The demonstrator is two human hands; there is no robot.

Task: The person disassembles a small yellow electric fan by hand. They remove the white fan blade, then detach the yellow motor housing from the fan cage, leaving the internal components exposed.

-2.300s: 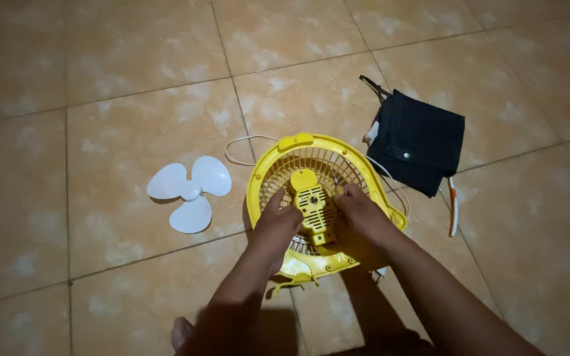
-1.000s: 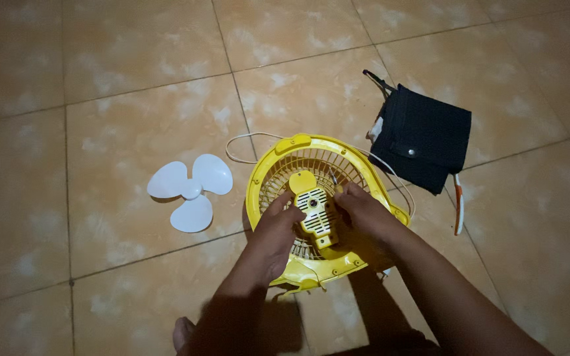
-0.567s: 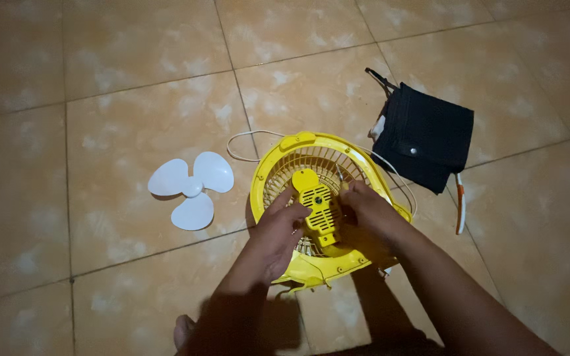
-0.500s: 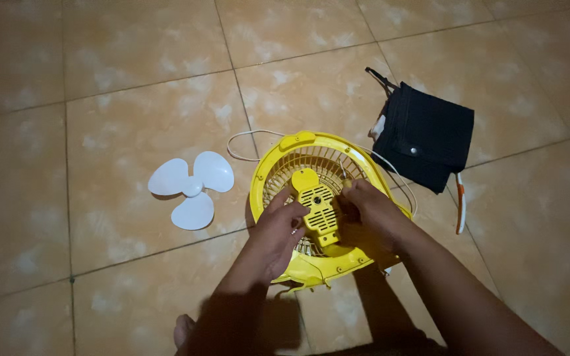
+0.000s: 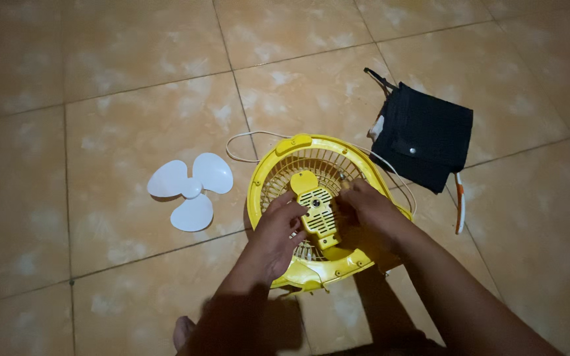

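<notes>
A yellow fan housing (image 5: 278,165) with a round grille lies flat on the tiled floor. A yellow slotted motor cover (image 5: 316,209) sits at its centre. My left hand (image 5: 277,232) grips the cover's left side with curled fingers. My right hand (image 5: 371,211) holds the cover's right side; something thin and metallic shows just above its fingertips, too small to tell what. The fan's white three-lobed blade (image 5: 191,191) lies apart on the floor to the left.
A white cord (image 5: 239,140) loops out from behind the housing. A folded black cloth pouch (image 5: 423,135) lies at the upper right, with an orange and white tool (image 5: 458,203) beside it. A bare toe (image 5: 181,333) shows at the bottom edge.
Both hands have stayed on the motor cover, shifting their fingers slightly. The housing has rocked a little under them. The blade, pouch and tool have not moved.
</notes>
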